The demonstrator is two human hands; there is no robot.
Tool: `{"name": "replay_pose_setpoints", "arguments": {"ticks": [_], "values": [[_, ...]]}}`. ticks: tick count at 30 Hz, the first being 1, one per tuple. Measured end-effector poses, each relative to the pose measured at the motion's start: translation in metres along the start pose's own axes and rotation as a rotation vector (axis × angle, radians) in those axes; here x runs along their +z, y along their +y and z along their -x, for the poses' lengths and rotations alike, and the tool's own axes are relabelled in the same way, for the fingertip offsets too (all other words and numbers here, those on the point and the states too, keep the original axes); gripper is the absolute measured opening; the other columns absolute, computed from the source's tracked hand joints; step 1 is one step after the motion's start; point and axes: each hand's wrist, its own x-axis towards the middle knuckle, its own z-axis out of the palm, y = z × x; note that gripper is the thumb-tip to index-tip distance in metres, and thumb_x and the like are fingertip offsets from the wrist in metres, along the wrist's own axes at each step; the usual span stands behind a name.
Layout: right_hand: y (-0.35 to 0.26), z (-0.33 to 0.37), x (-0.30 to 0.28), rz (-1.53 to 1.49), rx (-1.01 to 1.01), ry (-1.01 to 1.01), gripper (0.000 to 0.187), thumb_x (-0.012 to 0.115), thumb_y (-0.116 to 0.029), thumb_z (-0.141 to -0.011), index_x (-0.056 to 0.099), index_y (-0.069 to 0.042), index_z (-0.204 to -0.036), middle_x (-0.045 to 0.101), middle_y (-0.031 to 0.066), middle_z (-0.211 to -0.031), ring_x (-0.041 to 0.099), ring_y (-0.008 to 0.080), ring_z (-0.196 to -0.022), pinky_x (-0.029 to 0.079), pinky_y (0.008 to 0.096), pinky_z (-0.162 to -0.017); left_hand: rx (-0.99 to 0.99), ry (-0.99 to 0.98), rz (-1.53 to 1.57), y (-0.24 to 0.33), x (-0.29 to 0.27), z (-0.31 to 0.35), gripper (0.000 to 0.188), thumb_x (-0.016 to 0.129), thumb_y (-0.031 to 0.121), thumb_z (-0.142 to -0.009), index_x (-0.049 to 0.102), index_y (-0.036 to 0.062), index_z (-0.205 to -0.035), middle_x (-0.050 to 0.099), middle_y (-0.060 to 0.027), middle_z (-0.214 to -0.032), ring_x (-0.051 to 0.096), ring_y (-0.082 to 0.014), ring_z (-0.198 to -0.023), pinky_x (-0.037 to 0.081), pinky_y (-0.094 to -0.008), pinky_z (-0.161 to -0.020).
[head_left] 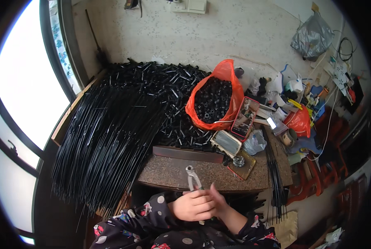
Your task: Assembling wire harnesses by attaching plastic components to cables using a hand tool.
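Observation:
A pair of metal end-cutting pincers (192, 177) points away from me over the table's front edge, with its jaws uppermost. My left hand (194, 205) is closed over the handles, its fingers curled across them. Against it from the right presses my right hand (221, 201), thumb raised and most fingers hidden behind the left. The handles run between the two hands, and one handle end shows below them. Beyond the jaws, a long dark bar (187, 154) lies across the table in front of a heap of short black tubular pieces (169, 85).
Long thin black rods (102, 145) overhang the table's left front. An orange-red bag (190, 108) holds small black parts. Right of it stand a red-rimmed box (244, 118), a tray of thin rods (226, 142) and a yellowish tray (248, 166). Clutter (297, 120) fills the far right.

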Motion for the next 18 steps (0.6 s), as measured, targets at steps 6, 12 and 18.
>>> {"name": "replay_pose_setpoints", "arguments": {"ticks": [6, 12, 18], "values": [[-0.035, -0.001, -0.028, 0.716, -0.451, 0.496, 0.041, 0.039, -0.03, -0.095, 0.036, -0.013, -0.132, 0.053, 0.004, -0.083, 0.054, 0.0124, -0.059, 0.045, 0.0265, -0.045, -0.419, -0.369, -0.1, -0.037, -0.021, 0.007, 0.066, 0.073, 0.035, -0.06, 0.05, 0.0072, -0.115, 0.05, -0.0083, -0.117, 0.037, -0.0259, -0.122, 0.026, -0.0519, -0.1], [-0.053, 0.019, -0.035, 2.211, -0.359, 0.703, 0.053, 0.056, -0.017, -0.082, 0.038, -0.012, -0.132, 0.046, 0.0167, -0.095, 0.049, 0.0338, -0.093, 0.043, 0.0414, -0.077, -1.391, -0.425, -1.143, -0.11, -0.09, 0.144, 0.04, 0.069, 0.027, -0.068, 0.056, 0.0055, -0.099, 0.055, -0.006, -0.086, 0.055, -0.0219, -0.086, 0.044, -0.0332, -0.069], [-0.049, 0.021, -0.045, 2.367, -0.432, 0.721, 0.052, 0.061, -0.017, -0.078, 0.044, -0.012, -0.127, 0.045, 0.0144, -0.102, 0.044, 0.0341, -0.097, 0.039, 0.0424, -0.082, -1.245, -0.291, -1.067, -0.119, -0.09, 0.156, 0.003, 0.051, 0.008, -0.074, 0.051, 0.0055, -0.075, 0.055, -0.0081, -0.075, 0.057, -0.0223, -0.072, 0.049, -0.0304, -0.056]]}}
